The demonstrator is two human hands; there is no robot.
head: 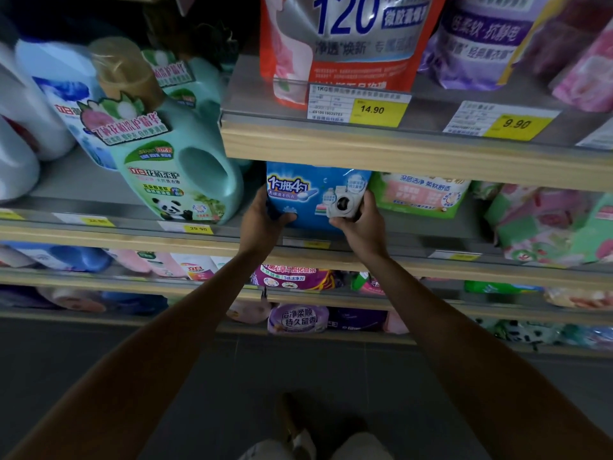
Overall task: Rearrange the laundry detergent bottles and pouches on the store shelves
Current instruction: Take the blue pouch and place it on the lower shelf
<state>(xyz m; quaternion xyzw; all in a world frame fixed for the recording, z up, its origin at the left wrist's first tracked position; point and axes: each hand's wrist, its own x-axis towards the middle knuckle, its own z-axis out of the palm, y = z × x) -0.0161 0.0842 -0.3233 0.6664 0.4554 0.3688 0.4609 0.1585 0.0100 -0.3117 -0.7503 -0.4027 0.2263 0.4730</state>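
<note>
A blue detergent pouch [315, 194] with a washing-machine picture stands upright on the middle shelf [414, 224], under the upper shelf board. My left hand [263, 224] grips its lower left edge and my right hand [360, 224] grips its lower right corner. A green and pink pouch [421, 194] stands just to its right. To its left a mint-green bottle [179, 174] with a panda label and a gold cap leans on the same level.
The upper shelf [398, 141] holds a red and silver pouch [341, 44] and a purple pouch [477, 41], with yellow price tags 14.90 and 9.90. White and blue bottles [63, 91] stand at left. Floral pouches [557, 224] lie at right. Lower shelves carry several more pouches.
</note>
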